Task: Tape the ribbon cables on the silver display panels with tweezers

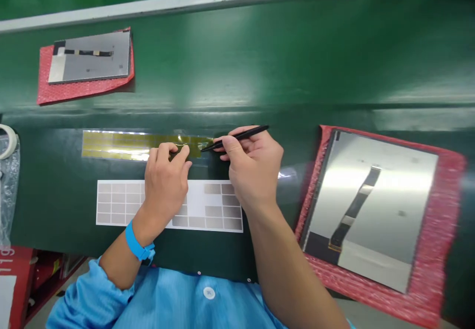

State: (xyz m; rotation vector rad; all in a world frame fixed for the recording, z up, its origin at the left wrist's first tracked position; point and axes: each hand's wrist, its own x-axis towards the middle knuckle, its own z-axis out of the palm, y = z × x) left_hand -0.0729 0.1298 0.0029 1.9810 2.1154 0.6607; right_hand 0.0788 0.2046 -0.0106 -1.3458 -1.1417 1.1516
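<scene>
My right hand (252,163) is closed round black tweezers (237,137), with their tip pointing left at the end of a yellow tape strip (118,145) stuck on the green surface. My left hand (166,180), with a blue wristband, has its fingers curled and pressing on that strip near the tweezer tip. Under both hands lies a white sheet of grey rectangular stickers (122,203); several cells in its middle are bare.
A grey display panel with a black flex cable (371,205) lies on red bubble wrap (441,250) at the right. A second panel (92,57) on red wrap sits at the far left. A tape roll (7,141) is at the left edge. A metal rail (185,2) runs along the back.
</scene>
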